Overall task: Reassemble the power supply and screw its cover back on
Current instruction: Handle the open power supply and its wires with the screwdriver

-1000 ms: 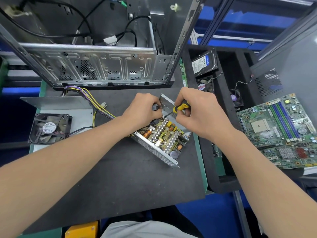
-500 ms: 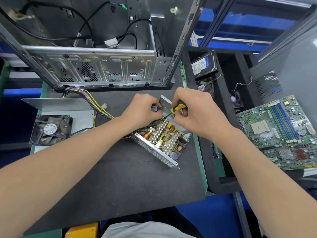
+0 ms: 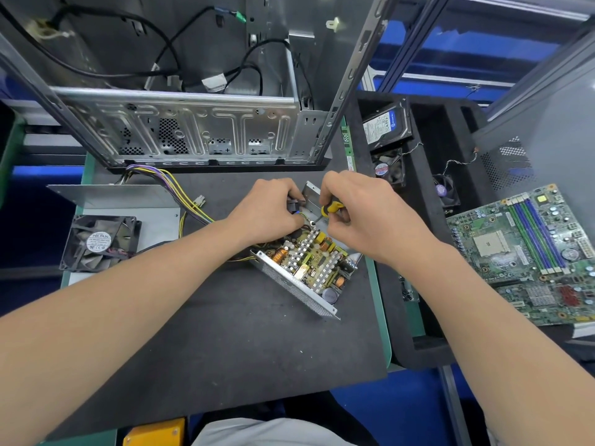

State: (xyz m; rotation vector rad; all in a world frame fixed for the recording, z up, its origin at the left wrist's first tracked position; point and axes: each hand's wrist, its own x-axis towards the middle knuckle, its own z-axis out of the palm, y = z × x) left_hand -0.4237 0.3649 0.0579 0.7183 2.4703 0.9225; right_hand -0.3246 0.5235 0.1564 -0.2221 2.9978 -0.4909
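The open silver metal power supply (image 3: 309, 268) lies slanted on the dark grey counter (image 3: 225, 333). The left hand (image 3: 270, 210) has its grip pinching a black part (image 3: 294, 201) at its far wall. The right hand (image 3: 363, 214) pinches a small yellow-black screwdriver (image 3: 331, 208). It is better to keep its tip straight while turning. A bare metal computer case (image 3: 193, 133) stands behind.

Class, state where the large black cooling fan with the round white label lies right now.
In the head view, the cooling fan lies far left, partly on a grey metal panel, left of the open power supply.
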